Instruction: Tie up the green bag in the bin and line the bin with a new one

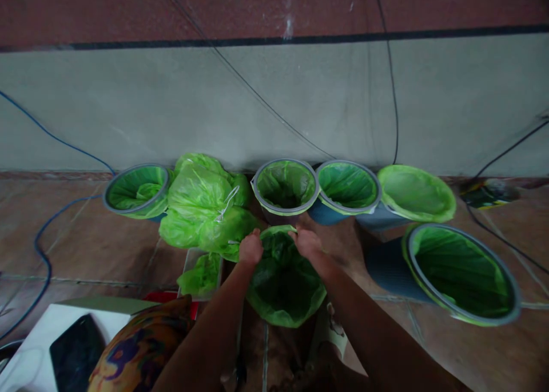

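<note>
A green bin liner (285, 309) hangs with its mouth spread wide in front of me, folded outward at the near edge. My left hand (251, 247) pinches its rim at the far left, and my right hand (307, 240) grips the rim at the far right. Whatever bin stands under the liner is covered by it. Just beyond my hands stands a lined bin with a grey rim (284, 209). Left of my left hand lie full green bags (201, 200) with white ties, close to a small tray (186, 260) holding a crumpled green bag (202, 276).
Along the wall stand more lined bins: one at left (137, 209), another (349, 209) and one further right (416, 214). A tilted bin (467, 272) is at right. A phone (77, 352) lies on a white box (38, 346) beside a patterned cushion (141, 346). Cables (45, 255) cross the floor.
</note>
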